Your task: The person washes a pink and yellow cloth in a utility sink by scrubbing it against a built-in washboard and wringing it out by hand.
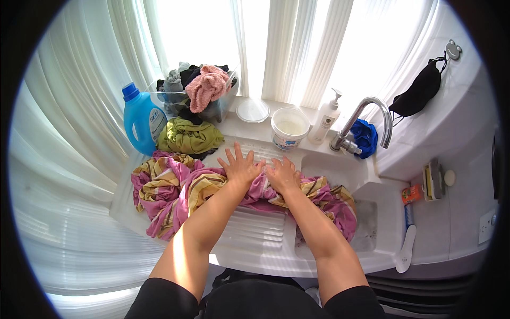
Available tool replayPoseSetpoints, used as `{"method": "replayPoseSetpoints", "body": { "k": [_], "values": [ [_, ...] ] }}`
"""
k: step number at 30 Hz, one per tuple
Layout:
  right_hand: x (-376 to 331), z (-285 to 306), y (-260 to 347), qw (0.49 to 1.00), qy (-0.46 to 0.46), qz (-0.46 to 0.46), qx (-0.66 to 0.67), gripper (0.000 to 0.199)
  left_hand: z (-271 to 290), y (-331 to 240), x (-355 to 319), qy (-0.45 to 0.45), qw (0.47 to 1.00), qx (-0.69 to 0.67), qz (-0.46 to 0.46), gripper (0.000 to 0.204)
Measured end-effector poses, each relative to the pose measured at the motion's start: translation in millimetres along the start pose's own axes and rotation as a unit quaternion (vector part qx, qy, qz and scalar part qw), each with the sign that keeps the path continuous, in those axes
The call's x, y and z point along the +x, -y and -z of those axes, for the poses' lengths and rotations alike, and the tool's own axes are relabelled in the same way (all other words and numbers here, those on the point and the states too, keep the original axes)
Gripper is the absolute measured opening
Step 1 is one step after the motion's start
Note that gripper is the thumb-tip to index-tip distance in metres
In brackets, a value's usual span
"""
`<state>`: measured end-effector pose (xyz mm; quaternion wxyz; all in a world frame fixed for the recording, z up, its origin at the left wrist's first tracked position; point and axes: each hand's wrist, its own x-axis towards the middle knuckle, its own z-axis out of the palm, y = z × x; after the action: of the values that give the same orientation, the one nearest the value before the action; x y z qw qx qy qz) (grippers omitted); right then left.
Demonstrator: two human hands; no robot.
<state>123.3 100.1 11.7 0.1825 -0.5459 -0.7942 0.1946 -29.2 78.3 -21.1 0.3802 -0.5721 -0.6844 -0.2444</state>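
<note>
A long pink and yellow striped cloth (204, 187) lies bunched across the ribbed washboard (255, 228) of a white sink. Its left end is heaped up, and its right end hangs into the basin (365, 226), where some suds show. My left hand (241, 167) rests on the cloth's middle with its fingers spread. Close beside it, my right hand (283, 175) presses flat on the same stretch, fingers apart. Both palms face down, and the cloth right beneath them is hidden.
Behind the cloth are a green cloth (190, 136), a blue detergent bottle (142, 119), a clear bin (215, 110) of clothes, a lid (253, 110), a white tub (290, 127) and a pump bottle (324, 123). A curved faucet (366, 101) rises near the basin. A brush (407, 247) lies at the right edge.
</note>
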Motion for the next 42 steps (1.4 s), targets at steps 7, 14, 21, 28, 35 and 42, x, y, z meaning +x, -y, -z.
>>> {"method": "replayPoseSetpoints", "body": {
  "k": [7,14,21,28,35,42],
  "values": [
    [-137.3,36.2,-13.3,0.963,0.02,0.265,-0.043,0.094,138.1,51.7,-50.2,0.323,0.876,-0.337,-0.12,0.077],
    [-43.9,9.8,11.8,0.995,0.063,0.068,-0.031,0.058,58.1,13.3,-23.5,0.322,0.918,-0.221,0.072,0.043],
    [-33.7,20.2,6.2,0.992,0.109,0.063,0.03,0.061,61.9,30.1,11.8,0.489,0.815,-0.305,0.063,0.045],
    [-141.5,-5.8,2.0,0.919,-0.208,0.335,-0.026,0.038,134.0,30.3,-87.1,0.166,0.878,-0.447,-0.034,0.026],
    [-12.0,-20.1,4.6,0.99,-0.113,0.075,-0.047,0.031,-0.9,2.5,-16.7,0.186,0.969,-0.153,0.062,0.034],
    [-90.1,38.2,1.3,0.954,0.096,0.28,-0.04,0.079,116.4,57.0,-13.1,0.427,0.843,-0.318,-0.069,0.069]
  ]
}}
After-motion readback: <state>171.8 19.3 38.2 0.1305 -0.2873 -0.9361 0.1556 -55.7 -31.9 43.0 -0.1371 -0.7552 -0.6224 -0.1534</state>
